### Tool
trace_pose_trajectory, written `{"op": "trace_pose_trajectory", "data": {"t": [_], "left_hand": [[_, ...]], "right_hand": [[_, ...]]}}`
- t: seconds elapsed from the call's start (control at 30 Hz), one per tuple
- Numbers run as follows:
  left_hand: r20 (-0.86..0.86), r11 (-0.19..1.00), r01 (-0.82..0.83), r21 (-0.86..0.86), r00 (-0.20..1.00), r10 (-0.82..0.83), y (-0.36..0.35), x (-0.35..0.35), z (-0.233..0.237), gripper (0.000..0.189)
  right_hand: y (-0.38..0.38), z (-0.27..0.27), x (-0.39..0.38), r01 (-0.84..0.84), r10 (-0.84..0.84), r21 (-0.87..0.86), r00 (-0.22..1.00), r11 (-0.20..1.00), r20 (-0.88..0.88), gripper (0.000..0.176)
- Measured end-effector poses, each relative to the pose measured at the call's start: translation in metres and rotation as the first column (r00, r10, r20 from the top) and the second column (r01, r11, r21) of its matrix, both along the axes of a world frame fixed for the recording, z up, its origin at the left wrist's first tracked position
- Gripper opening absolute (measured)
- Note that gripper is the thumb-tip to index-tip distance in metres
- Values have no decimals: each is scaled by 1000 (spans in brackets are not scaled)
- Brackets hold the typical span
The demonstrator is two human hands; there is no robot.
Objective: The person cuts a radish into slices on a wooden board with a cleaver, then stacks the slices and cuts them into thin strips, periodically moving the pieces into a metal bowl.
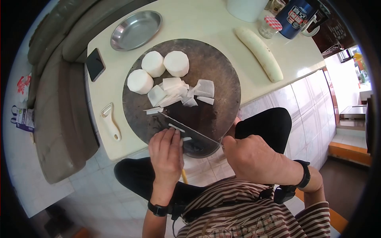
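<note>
On a round dark chopping board (228, 83), my right hand (250, 156) is wrapped round the handle of a kitchen knife. The knife's broad dark blade (198, 121) slants across the near part of the board, its pale edge line running up to the left. My left hand (164, 150) has its fingers bent and pressed together at the board's near edge, against a small white radish piece (185, 139). A thin white strip (176, 127) lies by its fingertips. Beyond the blade are several flat radish slices (170, 93) and three thick peeled radish chunks (176, 64).
A steel dish (137, 31) and a phone (95, 64) lie at the left, with a white peeler (110, 122) nearer. A long white radish (260, 54) rests right of the board. Behind it stand a checked-lid jar (270, 27) and a blue canister (295, 18).
</note>
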State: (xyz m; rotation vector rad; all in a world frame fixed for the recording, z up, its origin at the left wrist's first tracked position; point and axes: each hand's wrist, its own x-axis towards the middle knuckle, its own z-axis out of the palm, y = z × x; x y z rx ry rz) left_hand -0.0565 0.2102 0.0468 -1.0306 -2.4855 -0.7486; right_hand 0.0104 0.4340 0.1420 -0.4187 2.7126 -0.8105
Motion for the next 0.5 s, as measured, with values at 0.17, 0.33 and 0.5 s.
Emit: {"op": "trace_pose_trajectory", "data": {"t": [0.17, 0.33, 0.5], "left_hand": [[21, 1000, -13, 23, 1000, 12, -1, 1, 2, 31], [41, 999, -20, 33, 999, 18, -2, 0, 3, 31], [38, 1000, -16, -5, 999, 16, -3, -1, 1, 31]], "right_hand": [[2, -3, 4, 25, -26, -45, 999, 999, -23, 25], [2, 2, 6, 54, -57, -69, 998, 996, -41, 24], [2, 4, 5, 45, -49, -80, 998, 996, -50, 22]]}}
